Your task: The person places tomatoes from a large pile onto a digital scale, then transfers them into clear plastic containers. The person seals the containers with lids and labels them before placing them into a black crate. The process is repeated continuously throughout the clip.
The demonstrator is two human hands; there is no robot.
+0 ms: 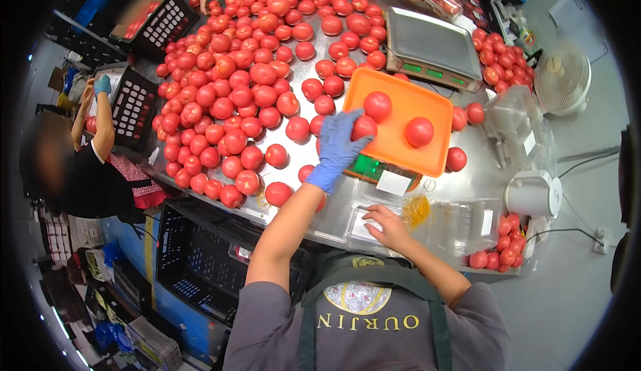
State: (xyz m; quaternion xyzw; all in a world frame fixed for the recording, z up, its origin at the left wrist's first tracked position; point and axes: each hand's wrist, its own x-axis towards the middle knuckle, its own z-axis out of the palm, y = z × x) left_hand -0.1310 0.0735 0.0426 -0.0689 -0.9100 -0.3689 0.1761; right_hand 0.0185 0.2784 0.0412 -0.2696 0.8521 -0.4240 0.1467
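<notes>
Gripping a round, glossy red tomato [364,127] at the left side of the shallow orange plastic tray [435,107], the blue-gloved left hand [342,139] curls its fingers round it; whether the fruit touches the tray I cannot tell. Two more tomatoes [419,131] already sit there. The bare right hand [389,229], fingers loosely spread, rests on a clear plastic box [354,232], near. This trayful looks partly gathered; a large loose tomato heap [230,81] remains, far left.
</notes>
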